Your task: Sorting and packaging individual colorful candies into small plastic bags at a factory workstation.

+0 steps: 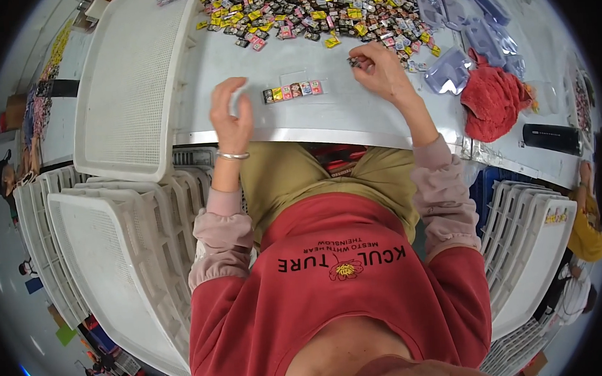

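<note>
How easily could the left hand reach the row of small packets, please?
Probably yes: the left hand looks empty and open beside the row of small packets, with nothing visible between them.

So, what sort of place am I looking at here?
Probably a workshop or small factory for hand packing: a large heap of small, colourful packet-like pieces covers part of the worktable, white plastic trays stand stacked beside it, and a co-worker in yellow is nearby.
</note>
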